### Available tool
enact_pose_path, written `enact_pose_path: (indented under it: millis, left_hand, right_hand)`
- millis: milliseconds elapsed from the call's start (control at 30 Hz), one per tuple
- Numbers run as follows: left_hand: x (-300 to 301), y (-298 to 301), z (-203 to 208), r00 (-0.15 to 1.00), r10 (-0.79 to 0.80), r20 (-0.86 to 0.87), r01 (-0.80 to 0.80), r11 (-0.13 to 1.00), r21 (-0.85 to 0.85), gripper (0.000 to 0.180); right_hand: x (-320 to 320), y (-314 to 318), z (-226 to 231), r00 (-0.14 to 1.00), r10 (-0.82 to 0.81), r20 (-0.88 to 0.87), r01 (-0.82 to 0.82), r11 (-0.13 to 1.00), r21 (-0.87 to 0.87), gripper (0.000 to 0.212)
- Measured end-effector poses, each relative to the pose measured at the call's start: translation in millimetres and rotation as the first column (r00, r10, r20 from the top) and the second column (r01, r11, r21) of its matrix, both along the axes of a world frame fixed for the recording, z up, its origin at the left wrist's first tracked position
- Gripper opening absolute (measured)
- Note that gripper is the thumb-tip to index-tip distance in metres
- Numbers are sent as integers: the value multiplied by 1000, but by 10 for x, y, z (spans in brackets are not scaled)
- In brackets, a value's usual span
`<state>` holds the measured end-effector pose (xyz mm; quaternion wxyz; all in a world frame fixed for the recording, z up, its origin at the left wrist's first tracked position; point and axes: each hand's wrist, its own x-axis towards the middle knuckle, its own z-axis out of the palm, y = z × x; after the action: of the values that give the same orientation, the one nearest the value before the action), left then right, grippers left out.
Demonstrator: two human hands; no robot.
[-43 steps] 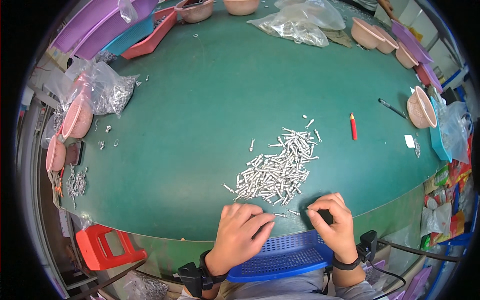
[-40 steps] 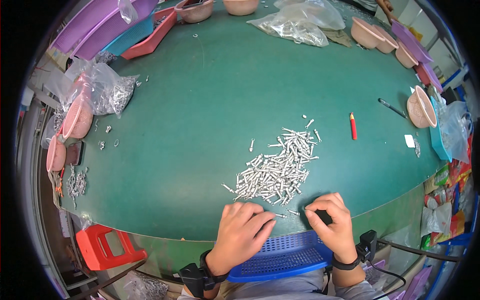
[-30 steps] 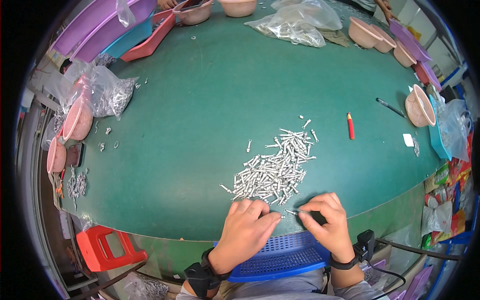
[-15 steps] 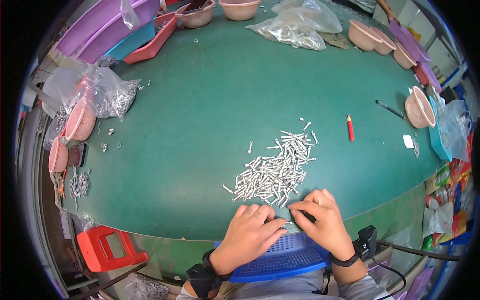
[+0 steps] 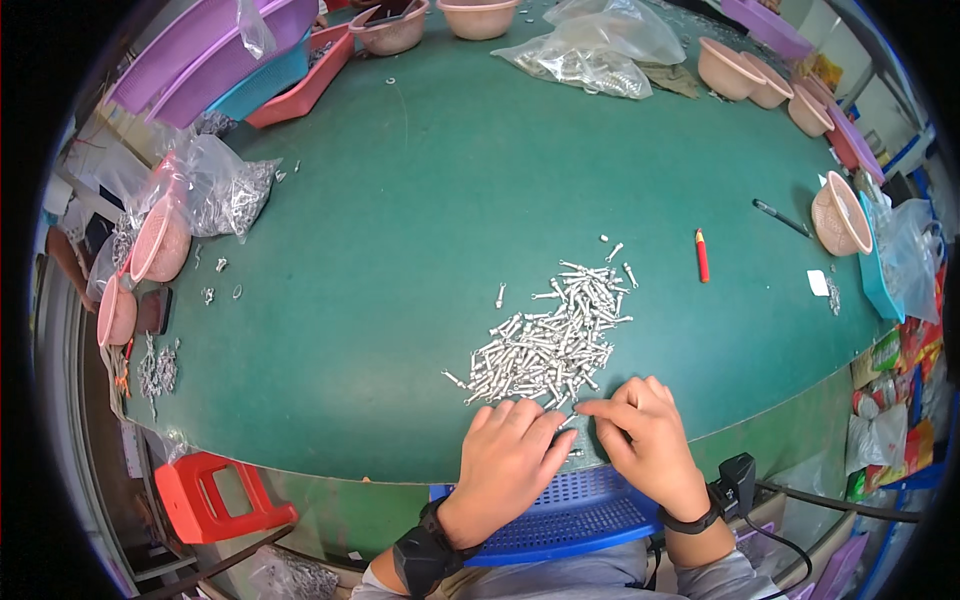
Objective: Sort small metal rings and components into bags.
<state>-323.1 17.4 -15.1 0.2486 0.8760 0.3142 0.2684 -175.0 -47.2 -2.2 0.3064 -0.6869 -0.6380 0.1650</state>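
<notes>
A heap of small silver metal pieces [image 5: 545, 350], each a short shaft with a ring-like end, lies on the green table. At the heap's near edge, my left hand [image 5: 505, 455] has its thumb and index finger closed about one small metal piece [image 5: 568, 421]. My right hand [image 5: 648, 435] is beside it, index finger stretched toward the far end of that piece and thumb apart from it. Another metal piece [image 5: 576, 453] lies by the table's edge between my hands. Below them, a blue perforated basket [image 5: 570, 530] sits at my lap, against the table edge.
A red-and-yellow tool [image 5: 702, 256] and a black pen [image 5: 781, 217] lie right of the heap. Pink baskets [image 5: 840, 215] and clear bags of metal parts [image 5: 235, 190] line the table's sides. A red stool [image 5: 222, 495] stands at the lower left. A person's arm [image 5: 68, 262] shows at far left.
My left hand has shifted slightly up toward the heap, its fingers now at another piece. One piece now lies loose by the table edge. My right thumb has drawn back.
</notes>
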Motion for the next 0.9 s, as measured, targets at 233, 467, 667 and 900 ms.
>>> enact_pose_path:
  millis: [233, 467, 667, 900]
  left_hand:
    - [-36, 1, -11, 999, -27, 22, 28, 999, -41, 10]
    - [-98, 10, -33, 997, -65, 36, 67, 996, -59, 11]
    - [-108, 20, -3, 996, -88, 25, 90, 994, -65, 12]
    - [-105, 19, -30, 994, -94, 53, 97, 993, -69, 15]
  right_hand:
    - [-121, 161, 46, 993, -114, -8, 114, 993, 41, 19]
    - [-30, 11, -5, 996, -84, -19, 85, 995, 48, 12]
    - [9, -52, 51, 982, -145, -119, 145, 989, -6, 10]
    - [-25, -66, 47, 999, 10, -46, -11, 1000, -23, 11]
